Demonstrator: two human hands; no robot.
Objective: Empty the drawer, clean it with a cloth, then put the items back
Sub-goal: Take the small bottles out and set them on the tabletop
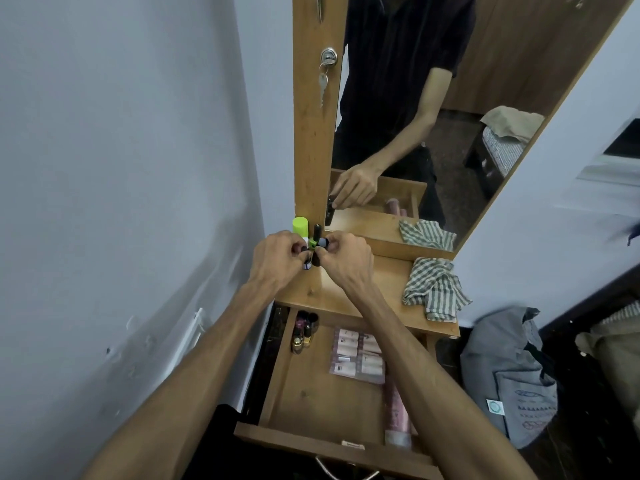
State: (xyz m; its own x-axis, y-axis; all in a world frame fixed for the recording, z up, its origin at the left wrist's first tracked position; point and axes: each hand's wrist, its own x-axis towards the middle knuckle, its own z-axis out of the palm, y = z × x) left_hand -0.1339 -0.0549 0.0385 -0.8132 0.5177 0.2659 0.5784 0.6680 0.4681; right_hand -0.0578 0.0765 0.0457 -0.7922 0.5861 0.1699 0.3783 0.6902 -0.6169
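Smooth, faintly glossy wood drawer (304, 396) and shelf (363, 296); soft checked cloth (433, 289); shiny metal lock (328, 57).

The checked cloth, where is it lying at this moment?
In the head view, the checked cloth lies crumpled on the right end of the wooden shelf, below the mirror and above the open drawer.

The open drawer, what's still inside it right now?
In the drawer: small bottles in the far left corner, a clear packet of pink sachets mid-back, and a pink tube along the right side. The right forearm covers part of that side.
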